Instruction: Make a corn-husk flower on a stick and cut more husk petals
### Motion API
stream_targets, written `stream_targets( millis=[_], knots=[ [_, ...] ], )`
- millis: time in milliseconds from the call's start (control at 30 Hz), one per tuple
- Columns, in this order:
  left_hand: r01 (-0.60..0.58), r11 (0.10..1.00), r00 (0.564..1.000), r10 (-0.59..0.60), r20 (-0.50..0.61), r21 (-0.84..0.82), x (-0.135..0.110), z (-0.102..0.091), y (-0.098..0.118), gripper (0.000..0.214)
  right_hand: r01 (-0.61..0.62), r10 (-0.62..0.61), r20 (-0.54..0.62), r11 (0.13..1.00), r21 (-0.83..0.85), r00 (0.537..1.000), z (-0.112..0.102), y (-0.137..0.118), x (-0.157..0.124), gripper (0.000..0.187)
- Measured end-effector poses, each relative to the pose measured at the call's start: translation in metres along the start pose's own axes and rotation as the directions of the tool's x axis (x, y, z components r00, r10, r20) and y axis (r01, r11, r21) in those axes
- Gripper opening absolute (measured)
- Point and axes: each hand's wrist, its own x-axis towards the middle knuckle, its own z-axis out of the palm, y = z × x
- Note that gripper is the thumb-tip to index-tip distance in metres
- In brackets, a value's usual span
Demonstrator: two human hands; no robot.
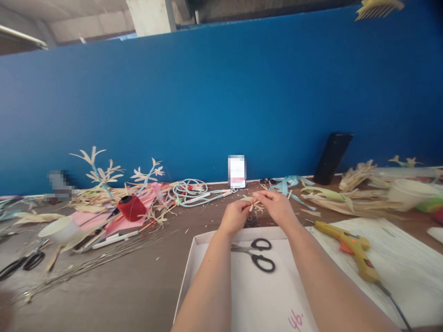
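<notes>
Both hands meet just past the far edge of a white shallow box lid (202, 239). My left hand (236, 216) is closed, its fingertips pinching a small pale flower (256, 206) with narrow strip petals, seemingly of dried husk. From the other side my right hand (277, 208) pinches the same flower between thumb and fingers. Part of the flower is hidden by the fingertips. Below my wrists, black-handled scissors (258, 253) lie in the lid, their blades partly covered by my left forearm.
A yellow glue gun (358, 251) rests on papers (411, 258) at right, near husk strips (346, 203). Leftward are a red thread spool (131, 208), husk flowers (104, 175), wires (104, 258), a white bowl (60, 229) and more scissors (24, 265). A blue partition (207, 101) stands behind.
</notes>
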Motion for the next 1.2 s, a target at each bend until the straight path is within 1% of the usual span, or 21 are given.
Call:
stream_targets(
  millis=[167,267,433,567,667,833,1000,1100,1200],
  knots=[
    [0.001,1.0,1.0,-0.001,0.024,-0.009,-0.0008,-0.0002,0.0001,0.029,0.041,-0.041,0.001,0.995,-0.09,0.999,0.0004,0.0017,0.0001,0.031],
    [-0.007,1.0,0.999,0.007,0.038,0.0,-0.0002,-0.0003,0.0003,0.027,0.058,-0.059,-0.006,0.989,-0.137,0.998,0.0017,0.0036,0.0,0.033],
    [-0.026,0.998,0.999,0.023,0.049,0.05,0.0,-0.0015,0.0025,0.026,0.071,-0.075,-0.013,0.978,-0.197,0.997,0.0021,0.0024,-0.0013,0.033],
    [-0.044,0.997,0.998,0.042,0.046,0.066,-0.0004,-0.0027,0.0042,0.024,0.05,-0.056,-0.016,0.971,-0.232,0.998,0.0008,-0.0007,-0.0022,0.033],
    [-0.049,0.998,0.998,0.047,0.047,0.042,-0.0005,-0.0024,0.0041,0.025,0.024,-0.03,-0.02,0.972,-0.234,0.999,-0.0006,-0.0024,-0.002,0.032],
    [0.011,0.999,0.998,-0.009,0.06,-0.04,0.0,-0.0003,0.0009,0.029,0.013,-0.014,-0.008,0.99,-0.142,1.0,-0.0023,-0.0017,-0.0009,0.037],
    [-0.016,0.997,0.998,0.02,0.055,-0.069,0.0001,-0.0003,-0.0022,0.03,-0.062,0.061,0.065,0.998,0.013,0.996,-0.0044,0.0016,-0.0006,0.041],
    [-0.019,0.998,0.999,0.023,0.05,-0.065,0.0003,-0.0008,-0.0024,0.03,-0.087,0.075,0.136,0.993,0.084,0.988,-0.0061,0.0031,-0.0011,0.036],
    [-0.015,0.999,0.999,0.016,0.038,-0.031,0.0002,-0.001,-0.0015,0.031,-0.111,0.089,0.187,0.987,0.112,0.978,-0.0073,0.0035,-0.0021,0.031]
  ],
)
